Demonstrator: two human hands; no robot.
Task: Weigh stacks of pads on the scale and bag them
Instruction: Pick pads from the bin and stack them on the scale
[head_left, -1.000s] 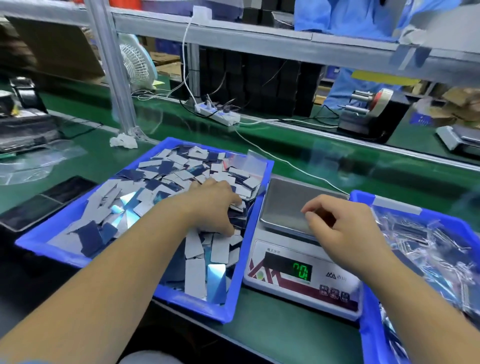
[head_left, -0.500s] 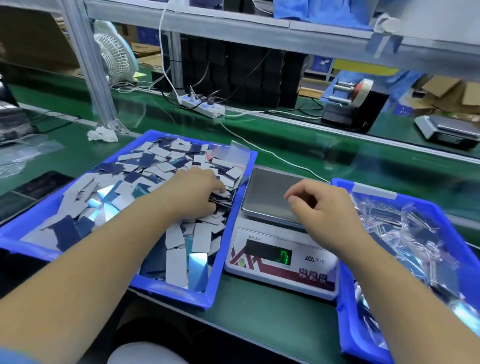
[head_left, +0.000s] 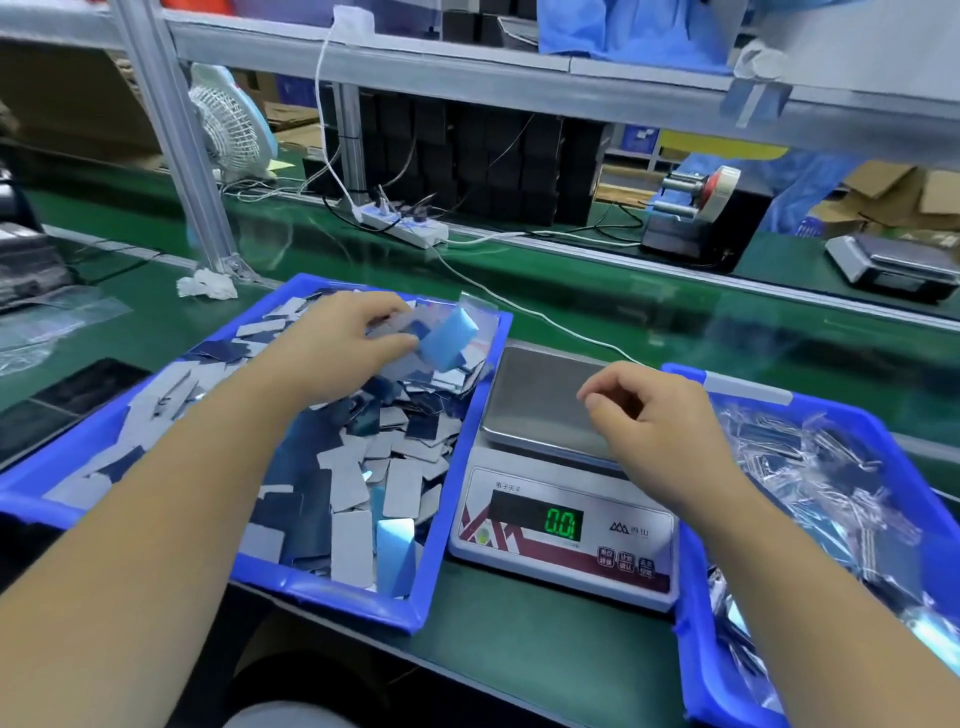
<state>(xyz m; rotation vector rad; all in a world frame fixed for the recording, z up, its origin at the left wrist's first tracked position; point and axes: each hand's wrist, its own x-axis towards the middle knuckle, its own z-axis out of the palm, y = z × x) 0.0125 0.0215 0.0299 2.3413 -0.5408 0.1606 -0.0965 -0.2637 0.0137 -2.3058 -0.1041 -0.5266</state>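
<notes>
Green conveyor bench (head_left: 519, 623) on a factory line, scale (head_left: 563, 499) parked between two blue bins.

Left hand (head_left: 337, 348) is up over the far end of the left bin (head_left: 431, 551), fingers and thumb pinching a small bunch of pads (head_left: 447, 338). That bunch is blurry, but the long side looks tilted, running from lower left up toward the far right, with the light blue face showing. Rest of the loose pads (head_left: 358, 478) are dumped flat in that bin every which way, grey and dark blue sides mixed, so no common direction. Right hand (head_left: 660, 415) hovers over the near right part of the scale's steel pan (head_left: 540, 395), fingers loosely curled with nothing in them. Pan is bare and the readout says 0.0. Right bin (head_left: 696, 649) holds pads already in clear bags (head_left: 810, 467).
</notes>
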